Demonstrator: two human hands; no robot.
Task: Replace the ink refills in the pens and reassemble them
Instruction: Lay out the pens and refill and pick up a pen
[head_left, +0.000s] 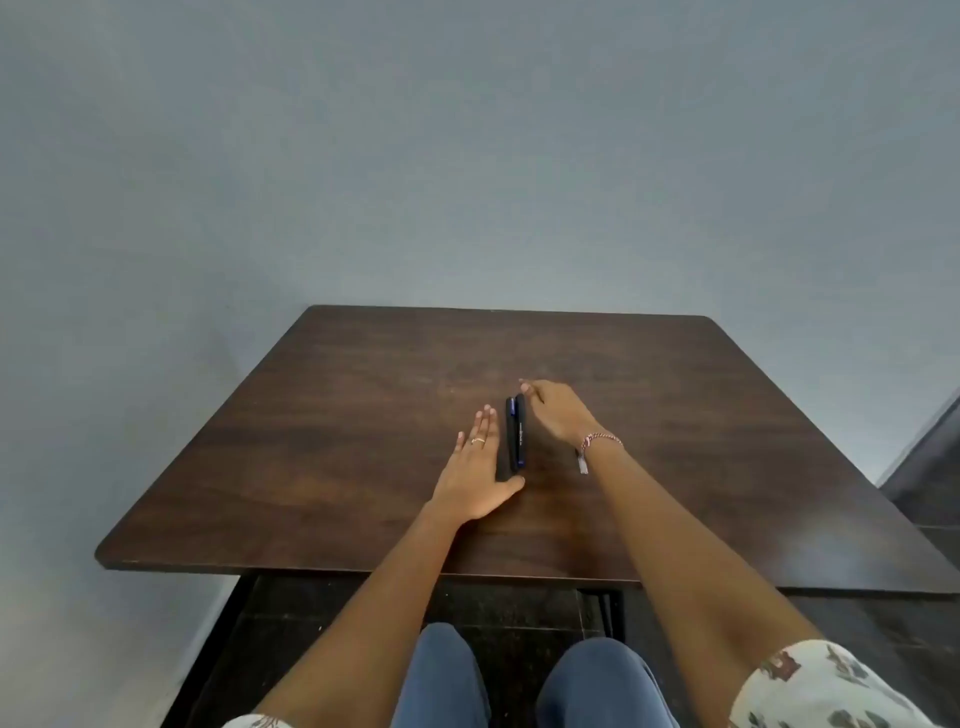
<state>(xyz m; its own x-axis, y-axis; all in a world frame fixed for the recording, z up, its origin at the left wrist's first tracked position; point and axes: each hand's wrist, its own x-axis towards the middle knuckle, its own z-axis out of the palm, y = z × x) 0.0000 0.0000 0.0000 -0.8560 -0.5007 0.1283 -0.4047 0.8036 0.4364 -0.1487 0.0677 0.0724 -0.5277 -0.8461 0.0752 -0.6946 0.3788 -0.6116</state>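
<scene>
Dark pens (516, 432) with blue ends lie side by side, pointing away from me, in the middle of a brown wooden table (311, 415). My left hand (480, 467) lies flat on the table just left of them, fingers straight, thumb touching their near end. My right hand (556, 410) hovers just right of the pens, fingers bent down over their far end, touching or nearly touching them. Neither hand has lifted a pen. How many pens lie there is hard to tell.
The table stands against a plain grey wall. Its near edge (363, 566) runs above my knees (519, 675). A dark floor shows below and at the right. A cord bracelet (597, 441) hangs on my right wrist.
</scene>
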